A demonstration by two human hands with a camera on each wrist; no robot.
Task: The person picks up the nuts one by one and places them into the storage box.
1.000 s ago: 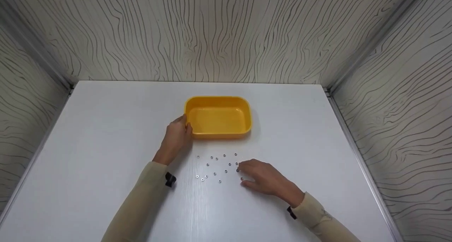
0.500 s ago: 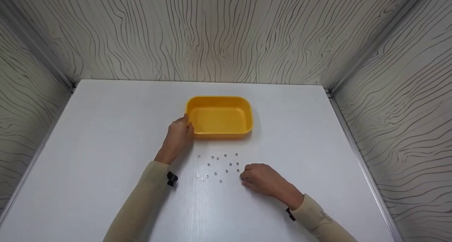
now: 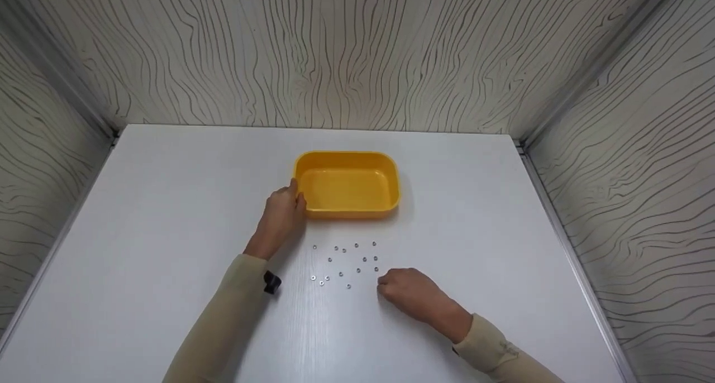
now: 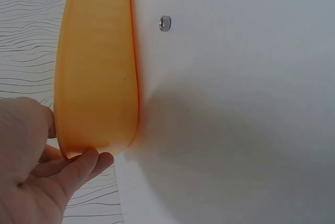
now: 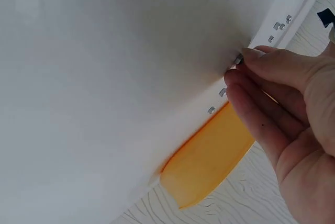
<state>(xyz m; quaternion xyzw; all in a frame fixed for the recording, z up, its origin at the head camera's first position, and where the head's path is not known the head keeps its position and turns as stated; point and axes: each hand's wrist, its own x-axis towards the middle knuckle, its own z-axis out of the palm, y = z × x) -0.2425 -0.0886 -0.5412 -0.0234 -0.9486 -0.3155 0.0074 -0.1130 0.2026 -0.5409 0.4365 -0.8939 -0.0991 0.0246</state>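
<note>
A yellow plastic container with rounded corners stands on the white table. My left hand grips its left side near the front corner, with the thumb and fingers on the wall, as the left wrist view also shows. To the right of several small loose metal nuts, my right hand is low over the table. In the right wrist view, a metal nut is pinched between the thumb and index finger of that hand. The head view hides this nut behind the fingers.
The loose nuts lie scattered between the container and the front of the white table. Panels with a wood-line pattern enclose the table at the back and on both sides.
My right hand has closed its fingers on the nut at the right of the group and drawn slightly toward me. My left hand has stayed on the container.
</note>
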